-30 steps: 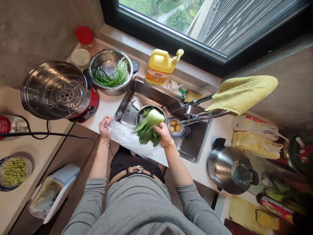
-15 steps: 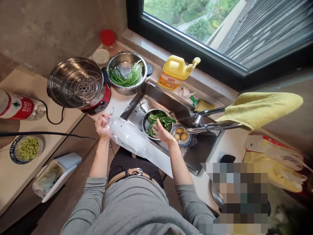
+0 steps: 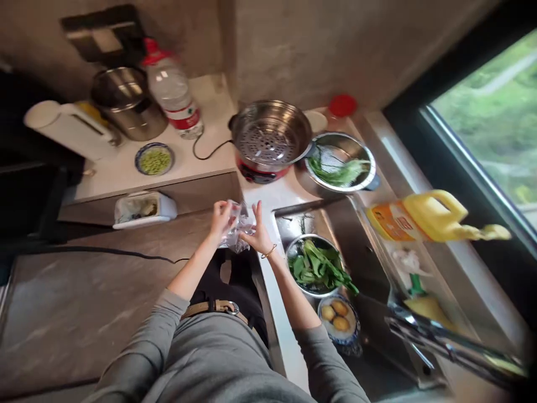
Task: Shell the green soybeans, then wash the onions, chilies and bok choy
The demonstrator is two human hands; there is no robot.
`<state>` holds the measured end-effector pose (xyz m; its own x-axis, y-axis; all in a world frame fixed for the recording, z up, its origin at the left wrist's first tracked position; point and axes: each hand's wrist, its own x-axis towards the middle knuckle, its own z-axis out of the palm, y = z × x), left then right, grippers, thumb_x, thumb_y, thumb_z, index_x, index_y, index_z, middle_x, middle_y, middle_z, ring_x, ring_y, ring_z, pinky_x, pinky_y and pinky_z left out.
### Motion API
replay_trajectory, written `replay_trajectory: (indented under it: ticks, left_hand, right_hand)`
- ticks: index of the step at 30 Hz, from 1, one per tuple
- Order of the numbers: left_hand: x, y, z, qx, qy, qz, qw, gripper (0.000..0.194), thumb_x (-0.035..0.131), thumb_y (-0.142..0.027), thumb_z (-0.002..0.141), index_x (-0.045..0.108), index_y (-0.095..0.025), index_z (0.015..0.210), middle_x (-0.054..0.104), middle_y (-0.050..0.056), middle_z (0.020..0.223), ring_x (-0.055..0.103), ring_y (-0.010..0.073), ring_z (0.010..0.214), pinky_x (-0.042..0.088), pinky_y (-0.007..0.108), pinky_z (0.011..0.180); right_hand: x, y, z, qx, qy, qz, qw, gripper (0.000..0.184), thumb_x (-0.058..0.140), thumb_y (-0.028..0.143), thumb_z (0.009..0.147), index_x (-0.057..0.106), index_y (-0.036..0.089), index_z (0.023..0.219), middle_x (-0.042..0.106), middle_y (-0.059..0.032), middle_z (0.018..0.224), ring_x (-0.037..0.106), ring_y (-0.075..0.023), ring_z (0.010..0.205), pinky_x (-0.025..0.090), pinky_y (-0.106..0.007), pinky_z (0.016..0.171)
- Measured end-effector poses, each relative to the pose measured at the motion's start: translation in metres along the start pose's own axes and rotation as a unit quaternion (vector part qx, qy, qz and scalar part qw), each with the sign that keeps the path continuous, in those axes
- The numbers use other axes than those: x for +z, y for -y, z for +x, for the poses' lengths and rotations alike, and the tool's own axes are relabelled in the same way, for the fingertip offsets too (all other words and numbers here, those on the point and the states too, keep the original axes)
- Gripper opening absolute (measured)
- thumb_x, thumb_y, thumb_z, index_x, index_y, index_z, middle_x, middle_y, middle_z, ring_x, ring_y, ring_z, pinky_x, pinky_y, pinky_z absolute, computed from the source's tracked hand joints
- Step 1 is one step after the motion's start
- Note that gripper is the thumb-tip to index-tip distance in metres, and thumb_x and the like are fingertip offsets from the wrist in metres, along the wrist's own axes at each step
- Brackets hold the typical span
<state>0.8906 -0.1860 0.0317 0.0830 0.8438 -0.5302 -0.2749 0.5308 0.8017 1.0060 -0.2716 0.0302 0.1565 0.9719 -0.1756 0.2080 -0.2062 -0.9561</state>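
Plastic bag (head view): clear plastic bag (image 3: 240,228), crumpled, held up between the two hands in front of the body, near the edge of the counter (image 3: 274,302).
Left hand: the left hand (image 3: 221,220) has its fingers gathered on the near-left part of the bag, pinching the film.
Right hand: the right hand (image 3: 259,234) stands partly spread, thumb and fingers apart, touching the bag's right side; blur makes its exact contact uncertain.
Bag film: probably very light, limp and thin; likely to crease readily, cling, and slip if wet.
Grip points: best taken by a gathered fold or the rim, thumb against fingertips; a pull at one spot could stretch or tear it.
Sink side: leafy greens (image 3: 314,263) lie in a steel bowl (image 3: 292,244) in the sink (image 3: 364,246), right of the hands; a patterned dish (image 3: 354,330) with round brown pieces (image 3: 340,323) is just beside the bowl.
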Motion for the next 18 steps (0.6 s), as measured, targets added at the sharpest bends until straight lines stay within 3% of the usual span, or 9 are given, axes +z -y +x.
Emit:
replay_trajectory:
  ticks: [3,5,8,10,12,15,18]
  left_hand:
    - [-0.05,-0.014,0.018,-0.049,0.02,0.001,0.999,0.034,0.072,-0.044,0.076,0.047,-0.02,0.081,0.059,-0.004,0.067,0.058,0.0096,0.059,0.044,0.022,0.058]
    - [-0.099,-0.033,0.036,-0.039,0.047,0.004,0.998,0.036,0.066,-0.052,0.078,0.051,-0.019,0.078,0.058,-0.002,0.066,0.059,0.0126,0.062,0.048,0.027,0.063]
    - [-0.198,-0.066,0.059,0.099,0.029,0.101,0.99,0.037,0.063,-0.056,0.078,0.062,-0.019,0.083,0.065,0.006,0.086,0.064,0.0213,0.087,0.05,0.036,0.082]
    - [-0.27,-0.083,0.072,0.229,-0.044,0.228,0.945,0.034,0.071,-0.046,0.074,0.066,-0.022,0.098,0.063,0.009,0.114,0.053,0.0266,0.117,0.04,0.041,0.102]
    - [-0.336,-0.093,0.088,0.273,-0.074,0.336,0.899,0.041,0.07,-0.038,0.075,0.064,-0.025,0.113,0.056,0.01,0.13,0.041,0.0289,0.131,0.031,0.047,0.11]
    - [-0.41,-0.093,0.127,0.259,-0.103,0.44,0.854,0.033,0.059,-0.026,0.082,0.067,-0.025,0.114,0.054,0.011,0.133,0.048,0.0277,0.126,0.034,0.046,0.109]
    - [-0.454,-0.084,0.183,0.134,-0.076,0.552,0.82,0.036,0.052,-0.014,0.081,0.069,-0.021,0.112,0.058,0.013,0.131,0.053,0.0265,0.122,0.036,0.043,0.109]
  right_hand:
    - [0.05,0.01,0.045,-0.059,0.079,-0.095,0.991,0.075,0.078,0.031,0.059,0.055,0.021,0.13,0.059,-0.0138,0.125,0.054,-0.0284,0.117,0.047,-0.044,0.099]
    - [0.097,0.014,0.074,-0.077,0.085,-0.141,0.983,0.05,0.077,0.029,0.057,0.068,0.02,0.106,0.064,-0.0104,0.109,0.06,-0.0259,0.103,0.049,-0.043,0.095]
    - [0.184,0.017,0.12,-0.086,0.058,-0.158,0.982,0.019,0.073,0.026,0.06,0.068,0.021,0.078,0.066,-0.0076,0.097,0.062,-0.0232,0.095,0.051,-0.038,0.089]
    - [0.251,0.016,0.151,-0.08,0.051,-0.148,0.984,0.011,0.07,0.025,0.064,0.066,0.02,0.072,0.067,-0.0083,0.094,0.063,-0.0221,0.091,0.052,-0.037,0.086]
    - [0.322,0.01,0.183,-0.073,0.071,-0.133,0.986,0.009,0.067,0.023,0.066,0.064,0.018,0.072,0.068,-0.01,0.094,0.064,-0.0214,0.089,0.051,-0.036,0.086]
    - [0.419,-0.011,0.223,-0.051,0.093,-0.124,0.987,0.006,0.062,0.019,0.07,0.063,0.017,0.075,0.069,-0.0117,0.098,0.063,-0.0214,0.094,0.051,-0.034,0.088]
    - [0.487,-0.047,0.253,-0.012,0.118,-0.143,0.983,0.012,0.055,0.019,0.075,0.063,0.018,0.084,0.07,-0.0099,0.098,0.064,-0.0208,0.094,0.052,-0.035,0.085]
